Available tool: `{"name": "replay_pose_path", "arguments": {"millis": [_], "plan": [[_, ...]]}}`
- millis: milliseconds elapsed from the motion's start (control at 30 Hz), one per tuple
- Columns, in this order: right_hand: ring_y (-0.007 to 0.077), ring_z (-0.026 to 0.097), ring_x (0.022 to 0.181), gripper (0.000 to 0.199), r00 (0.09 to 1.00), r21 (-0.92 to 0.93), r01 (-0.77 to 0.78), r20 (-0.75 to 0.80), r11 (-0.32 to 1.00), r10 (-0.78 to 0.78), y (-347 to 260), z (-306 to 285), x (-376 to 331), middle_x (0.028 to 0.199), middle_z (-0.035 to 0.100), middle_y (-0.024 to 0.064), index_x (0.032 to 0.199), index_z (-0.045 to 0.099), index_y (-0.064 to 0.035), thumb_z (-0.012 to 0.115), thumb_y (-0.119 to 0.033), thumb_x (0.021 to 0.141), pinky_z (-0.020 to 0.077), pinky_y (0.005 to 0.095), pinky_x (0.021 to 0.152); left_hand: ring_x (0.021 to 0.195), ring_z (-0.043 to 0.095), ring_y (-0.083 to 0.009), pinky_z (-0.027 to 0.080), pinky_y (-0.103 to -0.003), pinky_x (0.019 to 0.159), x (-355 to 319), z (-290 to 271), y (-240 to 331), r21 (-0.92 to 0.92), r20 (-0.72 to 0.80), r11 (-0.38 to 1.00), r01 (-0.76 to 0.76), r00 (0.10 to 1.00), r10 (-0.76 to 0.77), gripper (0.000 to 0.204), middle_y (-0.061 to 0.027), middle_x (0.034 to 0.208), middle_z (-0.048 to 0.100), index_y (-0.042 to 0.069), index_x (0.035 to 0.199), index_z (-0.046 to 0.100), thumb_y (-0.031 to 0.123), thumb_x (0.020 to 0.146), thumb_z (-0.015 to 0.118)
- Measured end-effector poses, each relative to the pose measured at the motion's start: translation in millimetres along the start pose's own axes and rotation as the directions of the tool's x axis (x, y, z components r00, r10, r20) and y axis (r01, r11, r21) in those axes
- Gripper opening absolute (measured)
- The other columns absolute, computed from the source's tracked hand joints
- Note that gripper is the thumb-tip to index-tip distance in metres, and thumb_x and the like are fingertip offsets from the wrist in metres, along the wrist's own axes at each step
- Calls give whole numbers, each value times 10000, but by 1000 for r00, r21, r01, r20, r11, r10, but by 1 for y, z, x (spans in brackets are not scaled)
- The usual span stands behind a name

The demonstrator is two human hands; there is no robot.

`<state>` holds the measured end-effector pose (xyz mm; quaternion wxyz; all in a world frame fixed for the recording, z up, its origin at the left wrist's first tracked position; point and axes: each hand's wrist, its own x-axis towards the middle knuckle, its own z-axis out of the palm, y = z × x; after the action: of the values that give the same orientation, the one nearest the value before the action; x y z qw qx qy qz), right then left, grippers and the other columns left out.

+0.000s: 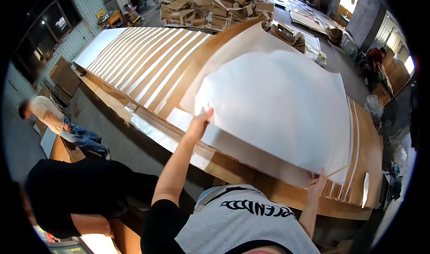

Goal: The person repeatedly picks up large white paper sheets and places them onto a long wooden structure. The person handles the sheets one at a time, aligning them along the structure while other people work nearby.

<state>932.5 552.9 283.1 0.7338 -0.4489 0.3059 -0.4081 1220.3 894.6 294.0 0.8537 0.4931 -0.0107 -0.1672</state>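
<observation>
Apparently at a positioning step, the left hand [200, 125] and right hand [316, 183] pinch the white sheet [277, 106] along its near edge above the table [230, 166], the next move likely needing even tension.

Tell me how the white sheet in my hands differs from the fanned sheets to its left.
The white sheet is raised and bowed, held by your left hand and right hand; the fanned sheets lie overlapped in a row.
The white sheet shows one broad white face; the fanned sheets show mostly narrow brown and white bands.
Both show white surfaces.
</observation>
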Motion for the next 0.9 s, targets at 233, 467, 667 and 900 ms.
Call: {"name": "replay_pose_path", "arguments": {"millis": [233,467,667,900], "plan": [[191,522,885,371,947,-21,-315,-67,949,313,87,-48,-38,1033,492,82,1141,381,-69,524,-238,844,495,323,723,886,526,-169,392,-275,804,6,-92,-101,-43,-154,980,196,968,-201,337,-80,973,574,-56,1005,545,170,762,604],[173,488,922,331,964,-116,-231,-163,966,211,98,-66,-32,1030,482,57,1113,396,-69,535,-175,833,446,328,781,873,523,-163,390,-270,791,-11,-90,-106,-13,-229,999,48,972,-50,284,-76,936,576,-66,961,560,117,746,596],[161,476,954,334,965,-142,-240,-146,960,219,99,-82,-26,1032,491,41,1109,400,-78,548,-180,828,407,325,823,871,520,-160,396,-265,773,-10,-98,-121,48,-244,998,48,969,-35,274,-68,941,574,-51,962,562,113,746,600],[151,493,937,314,964,-171,-248,-146,954,224,91,-60,-30,1038,501,52,1099,416,-55,534,-184,838,412,309,824,697,473,-108,375,-235,615,-23,-82,-82,183,-301,983,0,952,56,269,-49,821,539,-29,954,514,188,803,564]]}}
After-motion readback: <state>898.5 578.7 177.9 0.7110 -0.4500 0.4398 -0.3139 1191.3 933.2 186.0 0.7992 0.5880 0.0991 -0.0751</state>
